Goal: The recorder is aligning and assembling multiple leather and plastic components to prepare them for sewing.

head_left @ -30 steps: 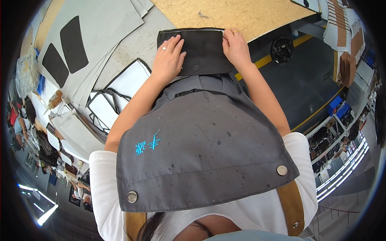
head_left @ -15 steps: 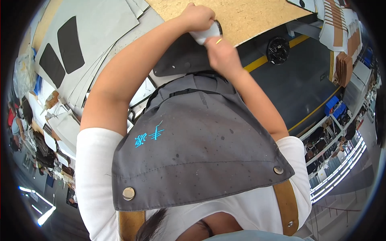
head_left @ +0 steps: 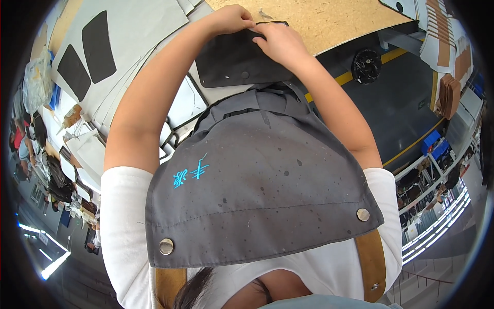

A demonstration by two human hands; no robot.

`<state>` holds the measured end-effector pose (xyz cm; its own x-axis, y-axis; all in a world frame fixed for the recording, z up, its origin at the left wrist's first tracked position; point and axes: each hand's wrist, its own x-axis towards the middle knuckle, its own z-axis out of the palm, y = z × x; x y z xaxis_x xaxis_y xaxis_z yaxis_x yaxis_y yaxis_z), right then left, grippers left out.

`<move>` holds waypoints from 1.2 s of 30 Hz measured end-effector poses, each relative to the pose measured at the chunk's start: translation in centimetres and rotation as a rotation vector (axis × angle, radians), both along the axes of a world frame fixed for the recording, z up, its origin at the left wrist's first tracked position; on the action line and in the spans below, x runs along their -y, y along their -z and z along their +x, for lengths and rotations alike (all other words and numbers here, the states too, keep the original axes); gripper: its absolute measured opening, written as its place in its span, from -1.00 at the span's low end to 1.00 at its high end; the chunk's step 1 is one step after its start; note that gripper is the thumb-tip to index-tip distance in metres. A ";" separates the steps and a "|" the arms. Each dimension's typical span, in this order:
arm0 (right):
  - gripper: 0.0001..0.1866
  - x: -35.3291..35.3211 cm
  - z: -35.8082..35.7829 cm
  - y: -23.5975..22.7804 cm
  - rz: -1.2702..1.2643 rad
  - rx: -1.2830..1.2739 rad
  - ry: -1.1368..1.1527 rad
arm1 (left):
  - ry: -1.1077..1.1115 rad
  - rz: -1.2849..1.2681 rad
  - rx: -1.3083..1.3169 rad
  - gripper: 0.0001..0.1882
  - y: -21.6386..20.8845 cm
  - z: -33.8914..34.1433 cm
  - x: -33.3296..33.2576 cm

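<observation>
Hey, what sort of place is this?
Likely a workshop or factory: black cut-out pieces lie on a grey sheet, your right hand is at a black panel, and a yellow line marks the dark floor.

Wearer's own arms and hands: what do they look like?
Short white sleeves, ending above the elbows. Below them, both arms are bare, with no visible cables or markings. The left hand and right hand are ungloved.

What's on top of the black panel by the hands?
A small round mark shows on the black panel; the left hand and right hand cover parts of its far side, hiding what lies beneath.
</observation>
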<state>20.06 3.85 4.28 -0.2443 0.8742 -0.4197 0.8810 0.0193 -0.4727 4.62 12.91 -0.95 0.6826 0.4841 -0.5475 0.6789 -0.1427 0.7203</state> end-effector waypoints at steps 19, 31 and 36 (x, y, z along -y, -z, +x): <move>-0.75 -2.3 2.8 2.5 -0.007 -0.212 0.022 | -0.820 0.052 0.137 -0.44 -1.3 -9.6 8.5; -0.85 -5.8 5.5 -0.4 -0.655 -0.510 0.177 | -0.961 -0.621 0.243 -0.70 -5.4 -9.5 8.7; -0.76 -2.8 4.5 2.6 -0.647 -0.292 -0.115 | -0.580 -0.599 -0.227 -0.74 -4.4 -9.9 9.4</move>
